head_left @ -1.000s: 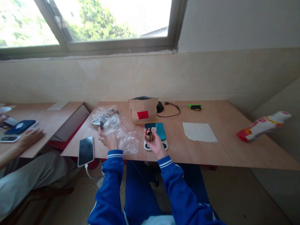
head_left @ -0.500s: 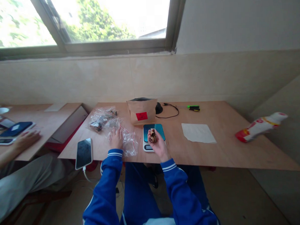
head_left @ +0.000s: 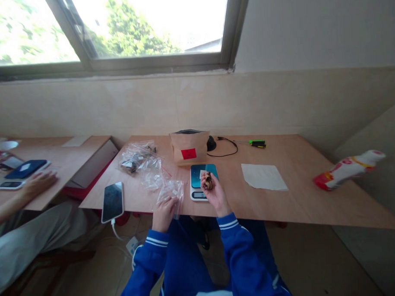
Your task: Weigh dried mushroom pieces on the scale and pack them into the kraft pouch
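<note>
My right hand [head_left: 215, 196] is closed around a small brown and dark curled piece [head_left: 208, 181], held just above the blue-topped scale [head_left: 194, 177]. Near the table's front edge, my left hand [head_left: 165, 211] has its fingers closed on a clear plastic bag [head_left: 175, 191]. More clear bags, some with dark pieces inside [head_left: 131, 167], lie behind and to the left. Behind the scale stands an open brown paper pouch [head_left: 181, 144] with a red label.
A phone [head_left: 112, 202] with a white cable overhangs the front edge. White paper [head_left: 264, 177], screwdrivers [head_left: 257, 143], a black cable [head_left: 228, 154] and a bottle [head_left: 347, 171] lie rightward. Another person's hand [head_left: 40, 183] rests on the left table.
My left hand has moved right and toward me, from the bag pile to the nearer clear bag. My right hand still holds the brown piece, turned slightly.
</note>
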Available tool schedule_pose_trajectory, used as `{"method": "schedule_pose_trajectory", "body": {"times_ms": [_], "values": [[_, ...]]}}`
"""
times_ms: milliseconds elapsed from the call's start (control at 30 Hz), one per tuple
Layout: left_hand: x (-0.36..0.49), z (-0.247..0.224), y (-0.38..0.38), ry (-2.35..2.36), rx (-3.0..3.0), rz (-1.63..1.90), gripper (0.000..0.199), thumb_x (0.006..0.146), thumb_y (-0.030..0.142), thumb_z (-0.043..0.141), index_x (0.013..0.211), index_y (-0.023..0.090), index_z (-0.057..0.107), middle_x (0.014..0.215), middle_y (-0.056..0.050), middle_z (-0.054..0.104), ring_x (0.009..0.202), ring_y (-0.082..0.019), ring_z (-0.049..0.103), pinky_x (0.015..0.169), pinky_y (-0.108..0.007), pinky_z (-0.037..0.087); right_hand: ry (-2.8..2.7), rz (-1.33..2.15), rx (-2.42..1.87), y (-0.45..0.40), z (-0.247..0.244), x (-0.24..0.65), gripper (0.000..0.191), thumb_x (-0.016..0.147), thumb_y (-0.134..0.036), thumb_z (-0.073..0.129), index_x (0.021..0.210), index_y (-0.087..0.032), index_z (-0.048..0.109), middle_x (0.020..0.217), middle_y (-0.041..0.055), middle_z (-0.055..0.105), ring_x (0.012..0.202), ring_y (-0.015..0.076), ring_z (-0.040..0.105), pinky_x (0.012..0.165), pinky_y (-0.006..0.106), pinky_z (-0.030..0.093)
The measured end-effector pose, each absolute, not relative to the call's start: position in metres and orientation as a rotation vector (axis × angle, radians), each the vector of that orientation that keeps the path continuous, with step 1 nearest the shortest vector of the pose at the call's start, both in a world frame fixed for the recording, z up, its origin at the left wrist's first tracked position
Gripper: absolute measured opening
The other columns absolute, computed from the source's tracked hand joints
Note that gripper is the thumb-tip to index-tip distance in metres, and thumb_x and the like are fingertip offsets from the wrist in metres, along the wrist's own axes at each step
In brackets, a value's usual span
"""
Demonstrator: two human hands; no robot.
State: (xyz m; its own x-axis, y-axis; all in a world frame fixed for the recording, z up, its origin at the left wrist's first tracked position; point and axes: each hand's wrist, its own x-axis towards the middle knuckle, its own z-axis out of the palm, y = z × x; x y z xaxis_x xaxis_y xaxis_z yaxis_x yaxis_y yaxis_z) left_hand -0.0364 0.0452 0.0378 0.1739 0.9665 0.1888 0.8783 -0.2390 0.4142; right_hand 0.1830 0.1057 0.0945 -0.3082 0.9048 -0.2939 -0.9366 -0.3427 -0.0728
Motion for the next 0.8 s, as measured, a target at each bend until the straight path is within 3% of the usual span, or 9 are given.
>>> {"method": "schedule_pose_trajectory", "body": {"times_ms": [100,167,267,300,367,467,567,700,800], "values": [[-0.031,0.047,0.046,1.805,2.225,0.554,0.032,0.091,0.020,0.040,0.110,0.023,0.066,0.119,-0.008,0.067,0.117,-0.022,0.058,0.100,-0.039,0.044,0.157,1.894,-0.334,0.103,0.097,0.184,0.021,0.095,-0.020,0.046,0.087,-0.016,0.065,0.086,0.0038,0.068,0.077,0.0084,0.065,0.064,0.018,0.058],[-0.029,0.051,0.040,1.811,2.242,0.466,0.035,0.091,0.029,0.044,0.122,0.023,0.061,0.135,-0.008,0.057,0.129,-0.025,0.047,0.107,-0.046,0.036,0.168,1.896,-0.341,0.102,0.098,0.186,0.021,0.096,-0.020,0.045,0.089,-0.016,0.064,0.087,0.0037,0.068,0.078,0.0088,0.066,0.064,0.018,0.058],[-0.030,0.051,0.025,1.801,2.245,0.241,0.066,0.079,0.041,0.063,0.141,0.027,0.043,0.152,-0.008,0.034,0.142,-0.034,0.025,0.109,-0.059,0.026,0.178,1.899,-0.345,0.100,0.099,0.189,0.022,0.097,-0.020,0.044,0.088,-0.016,0.064,0.086,0.0038,0.068,0.076,0.0089,0.065,0.061,0.019,0.058],[-0.031,0.050,0.021,1.794,2.253,0.191,0.071,0.077,0.038,0.066,0.143,0.029,0.039,0.154,-0.007,0.031,0.143,-0.035,0.023,0.109,-0.059,0.026,0.185,1.899,-0.345,0.100,0.100,0.190,0.022,0.097,-0.020,0.044,0.088,-0.016,0.064,0.085,0.0040,0.068,0.076,0.0089,0.065,0.060,0.019,0.058],[-0.033,0.049,0.014,1.771,2.299,0.194,0.064,0.081,0.024,0.059,0.141,0.034,0.041,0.152,-0.004,0.034,0.142,-0.030,0.027,0.109,-0.054,0.030,0.201,1.896,-0.348,0.099,0.101,0.191,0.024,0.097,-0.021,0.043,0.087,-0.016,0.064,0.085,0.0044,0.067,0.075,0.0087,0.065,0.060,0.018,0.057],[-0.039,0.053,0.013,1.701,2.336,0.414,0.059,0.083,0.004,0.041,0.132,0.035,0.054,0.139,0.000,0.053,0.130,-0.020,0.048,0.105,-0.040,0.040,0.208,1.891,-0.365,0.098,0.102,0.191,0.027,0.098,-0.022,0.041,0.086,-0.016,0.064,0.085,0.0048,0.067,0.075,0.0088,0.065,0.060,0.019,0.058],[-0.049,0.070,0.023,1.712,2.245,0.833,0.057,0.079,0.002,0.038,0.125,0.027,0.061,0.120,-0.001,0.068,0.110,-0.018,0.063,0.095,-0.032,0.049,0.207,1.876,-0.378,0.098,0.101,0.192,0.028,0.099,-0.022,0.040,0.085,-0.016,0.064,0.085,0.0049,0.067,0.075,0.0090,0.065,0.060,0.019,0.058],[-0.069,0.109,0.051,1.948,2.018,1.491,0.052,0.079,0.006,0.040,0.123,0.023,0.062,0.112,-0.003,0.071,0.100,-0.019,0.066,0.088,-0.030,0.052,0.195,1.861,-0.374,0.098,0.098,0.196,0.027,0.098,-0.022,0.040,0.086,-0.016,0.064,0.085,0.0045,0.067,0.076,0.0089,0.065,0.061,0.019,0.058],[-0.080,0.131,0.082,2.146,1.975,1.620,0.058,0.081,0.004,0.038,0.133,0.025,0.054,0.131,-0.004,0.061,0.117,-0.021,0.058,0.102,-0.037,0.045,0.184,1.848,-0.392,0.098,0.096,0.198,0.024,0.097,-0.020,0.042,0.086,-0.017,0.064,0.085,0.0036,0.067,0.076,0.0090,0.066,0.060,0.020,0.059]]}}
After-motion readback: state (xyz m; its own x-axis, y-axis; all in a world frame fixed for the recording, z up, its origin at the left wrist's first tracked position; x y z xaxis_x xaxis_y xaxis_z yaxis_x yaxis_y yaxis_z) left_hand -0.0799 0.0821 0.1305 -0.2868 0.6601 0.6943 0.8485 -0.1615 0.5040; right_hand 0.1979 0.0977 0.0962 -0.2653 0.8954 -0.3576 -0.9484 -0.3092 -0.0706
